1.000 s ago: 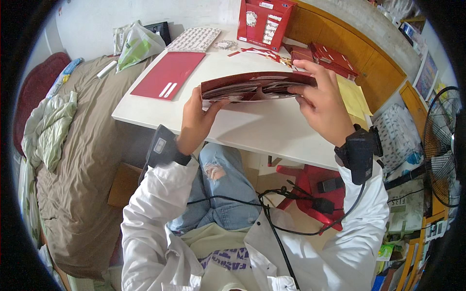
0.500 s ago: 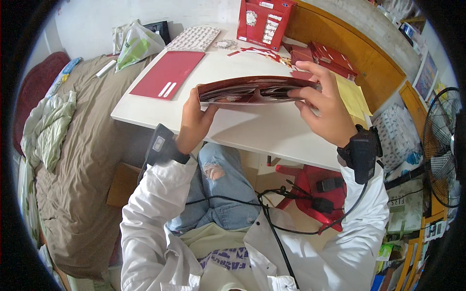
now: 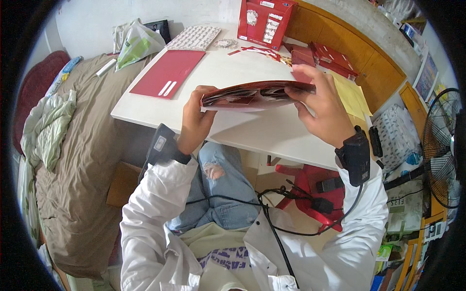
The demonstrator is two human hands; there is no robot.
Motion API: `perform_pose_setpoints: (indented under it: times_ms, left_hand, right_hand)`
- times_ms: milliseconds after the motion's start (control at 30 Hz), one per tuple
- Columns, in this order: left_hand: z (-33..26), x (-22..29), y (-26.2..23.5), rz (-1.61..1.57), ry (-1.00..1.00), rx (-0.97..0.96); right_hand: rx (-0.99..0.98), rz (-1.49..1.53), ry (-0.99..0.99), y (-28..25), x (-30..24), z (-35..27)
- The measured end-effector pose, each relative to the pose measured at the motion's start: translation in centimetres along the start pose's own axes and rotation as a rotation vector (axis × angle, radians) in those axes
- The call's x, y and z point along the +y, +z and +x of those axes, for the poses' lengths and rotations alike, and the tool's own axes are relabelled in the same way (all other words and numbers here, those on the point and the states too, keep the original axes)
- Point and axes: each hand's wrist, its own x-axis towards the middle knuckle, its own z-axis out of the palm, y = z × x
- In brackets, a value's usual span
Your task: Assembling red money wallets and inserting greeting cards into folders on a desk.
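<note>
Above the front part of the white table (image 3: pixel 233 130), a dark red folder-like packet (image 3: pixel 257 103) is held level, its open edge facing me. Loose papers or cards show inside it, too dim to make out singly. My left hand (image 3: pixel 196 116) grips its left end, thumb below and fingers behind. At the other end my right hand (image 3: pixel 323 104) is closed on the packet, with fingertips at the opening and the thumb underneath. Flat on the table to the left lies a red sheet (image 3: pixel 167 75) with two white strips on it.
A red display box (image 3: pixel 266 24) stands at the back, beside stacked red packets (image 3: pixel 332 59). Red and gold scraps (image 3: pixel 264 53) lie before it. A patterned white sheet (image 3: pixel 194 38) rests behind. A yellow paper (image 3: pixel 350 94) and a fan (image 3: pixel 442 145) are at right; cables (image 3: pixel 264 206) cross my lap.
The packet's left end has dipped slightly and its upper edge bows more. My right fingers, raised and spread before, have come down closer around its right end.
</note>
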Motion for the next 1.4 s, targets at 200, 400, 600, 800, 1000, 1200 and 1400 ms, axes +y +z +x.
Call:
perform_pose_setpoints:
  times_ms: [200,400,600,800,1000,1200,1400]
  left_hand:
    - [-0.1,-0.5,0.1,-0.029,-0.096,-0.017]
    - [0.3,-0.6,0.4,0.068,-0.146,-0.069]
    - [1.0,-0.6,0.2,0.034,-0.192,-0.072]
    - [2.5,-0.1,-0.1,-0.072,-0.112,-0.047]
    - [4.7,1.4,-0.3,-0.39,-0.299,-0.021]
    - [4.4,0.8,-0.7,-0.42,-0.394,-0.014]
    - [5.4,1.0,-0.8,-0.021,-0.001,0.224]
  right_hand:
    - [-0.01,-0.022,-0.001,-0.5,0.0,0.4]
    - [-0.033,-0.032,0.005,-1.2,0.7,0.7]
    - [0.024,-0.088,-0.049,-1.0,1.0,1.5]
    - [0.094,-0.064,-0.017,-1.6,1.7,3.3]
    - [0.362,-0.076,-0.008,-0.8,3.0,5.1]
    - [0.306,0.784,0.399,3.2,3.6,2.4]
    - [0.482,0.761,0.302,4.4,3.9,3.0]
